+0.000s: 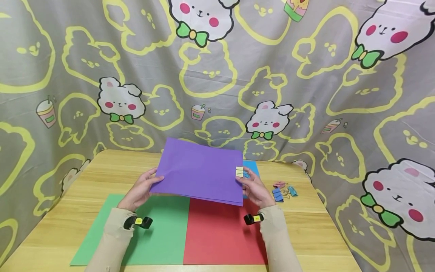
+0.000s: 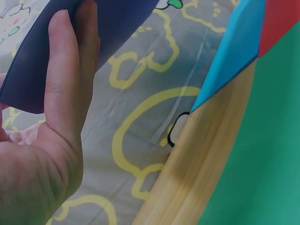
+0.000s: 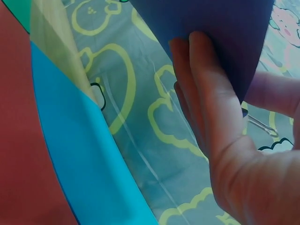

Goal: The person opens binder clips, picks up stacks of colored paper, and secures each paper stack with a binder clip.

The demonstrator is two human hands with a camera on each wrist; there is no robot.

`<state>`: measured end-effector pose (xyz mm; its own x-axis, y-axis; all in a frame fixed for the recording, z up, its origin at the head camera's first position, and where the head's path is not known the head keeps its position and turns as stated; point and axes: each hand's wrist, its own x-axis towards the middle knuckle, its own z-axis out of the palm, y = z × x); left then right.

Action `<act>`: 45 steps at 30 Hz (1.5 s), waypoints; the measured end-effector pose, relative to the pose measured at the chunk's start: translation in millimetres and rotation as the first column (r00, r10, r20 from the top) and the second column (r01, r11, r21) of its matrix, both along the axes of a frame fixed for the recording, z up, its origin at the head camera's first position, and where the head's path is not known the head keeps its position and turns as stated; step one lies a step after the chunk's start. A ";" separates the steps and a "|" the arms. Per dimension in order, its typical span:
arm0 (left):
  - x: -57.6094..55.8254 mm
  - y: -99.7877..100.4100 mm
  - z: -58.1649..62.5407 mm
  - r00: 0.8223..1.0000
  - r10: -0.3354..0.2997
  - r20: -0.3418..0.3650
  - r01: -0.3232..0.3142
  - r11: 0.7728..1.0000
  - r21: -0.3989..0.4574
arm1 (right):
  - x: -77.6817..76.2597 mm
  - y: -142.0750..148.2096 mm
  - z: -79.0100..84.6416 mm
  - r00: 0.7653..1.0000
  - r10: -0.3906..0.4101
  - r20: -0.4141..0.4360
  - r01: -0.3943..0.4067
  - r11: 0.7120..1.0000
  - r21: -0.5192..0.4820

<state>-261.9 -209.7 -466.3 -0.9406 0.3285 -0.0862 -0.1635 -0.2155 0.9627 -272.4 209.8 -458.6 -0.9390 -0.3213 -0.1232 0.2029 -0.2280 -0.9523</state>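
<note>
A: What large things were there?
B: One curtain hung behind one table. Three sheets lay there: one green sheet at the left, one red sheet beside it, one blue sheet behind the red.
A: And the purple sheets?
B: I saw two edges; the exact number I could not tell. They were in the air above the green and the red, slightly tilted.
A: How were the two hands?
B: The left hand held the left edge, thumb on top, fingers underneath. The right hand pinched the right edge, next to one pale yellow clip.
A: Other clips?
B: At least three: a blue clip, a pink clip, a teal clip.
</note>
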 end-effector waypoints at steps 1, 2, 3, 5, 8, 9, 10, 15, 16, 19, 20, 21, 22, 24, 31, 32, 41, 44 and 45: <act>-0.2 -0.3 -0.3 1.000 -0.002 -0.002 0.002 1.000 0.002 | 0.1 -0.4 0.2 1.000 -0.001 -0.003 0.001 1.000 -0.001; -0.4 -0.5 -0.6 1.000 -0.005 -0.004 0.005 1.000 0.003 | 0.1 -0.7 0.3 1.000 -0.002 -0.004 0.002 1.000 -0.002; -0.5 -0.9 -0.9 1.000 -0.007 -0.006 0.007 1.000 0.001 | 0.1 -1.0 0.4 1.000 -0.001 -0.006 0.001 1.000 -0.002; -0.8 -1.4 -1.4 1.000 -0.010 -0.010 0.010 1.000 -0.005 | 0.2 -1.7 0.9 1.000 -0.002 -0.007 0.002 1.000 -0.003; -1.4 -1.6 -2.1 1.000 -0.018 -0.014 0.017 1.000 -0.019 | 0.5 -2.2 1.9 1.000 0.001 -0.014 -0.001 1.000 0.000; -1.5 -1.7 -2.3 1.000 -0.020 -0.017 0.020 1.000 -0.024 | 0.7 -2.2 2.3 1.000 0.002 -0.016 -0.002 1.000 -0.003; -1.7 -1.6 -2.5 1.000 -0.023 -0.018 0.022 0.999 -0.028 | 0.8 -2.3 2.7 1.000 0.004 -0.018 -0.004 1.000 -0.007; -2.4 -2.2 -3.4 0.999 -0.034 -0.024 0.033 0.999 -0.034 | 1.3 -1.4 3.7 0.999 0.022 -0.031 -0.023 0.999 -0.027; -2.3 -2.4 -3.5 0.999 -0.033 -0.022 0.032 0.999 -0.031 | 1.4 -1.1 3.5 0.999 0.027 -0.033 -0.028 0.999 -0.029; -2.3 -3.9 -4.3 0.999 -0.029 -0.020 0.029 0.999 -0.020 | 1.4 -0.3 3.1 0.999 0.033 -0.034 -0.035 0.999 -0.036; -2.0 -4.3 -4.3 1.000 -0.025 -0.019 0.025 1.000 -0.017 | 1.3 -0.2 2.9 0.999 0.034 -0.033 -0.035 0.999 -0.037; -1.5 -4.8 -4.2 1.000 -0.021 -0.018 0.020 1.000 -0.015 | 1.2 -0.2 2.7 0.999 0.033 -0.031 -0.034 0.999 -0.038; -1.2 -5.4 -4.3 1.000 -0.019 -0.020 0.019 1.000 -0.015 | 1.1 -0.2 2.6 0.999 0.032 -0.030 -0.033 0.999 -0.037; -1.0 -6.1 -4.2 1.000 -0.010 -0.014 0.009 1.000 -0.020 | 0.8 -0.3 2.4 0.999 0.029 -0.027 -0.030 0.999 -0.038; -0.4 -6.9 -1.9 1.000 0.002 -0.005 -0.002 1.000 -0.011 | 0.2 -0.4 2.1 0.999 0.035 -0.019 -0.035 0.998 -0.046; -0.5 -7.3 -2.2 1.000 0.001 -0.008 -0.001 1.000 -0.005 | 0.1 -0.3 2.0 0.999 0.038 -0.019 -0.039 0.998 -0.046; -6.4 -12.7 -6.8 1.000 0.006 -0.002 -0.006 1.000 -0.022 | -4.9 -3.6 -4.2 0.999 0.040 -0.022 -0.041 0.998 -0.041; -6.0 -15.0 -8.1 1.000 0.010 -0.008 -0.010 0.999 -0.039 | -6.1 -6.6 -7.1 0.999 0.047 -0.012 -0.047 0.998 -0.037; -5.7 -15.9 -8.4 1.000 0.009 -0.011 -0.009 0.999 -0.044 | -6.3 -7.7 -7.6 0.999 0.047 -0.002 -0.047 0.998 -0.037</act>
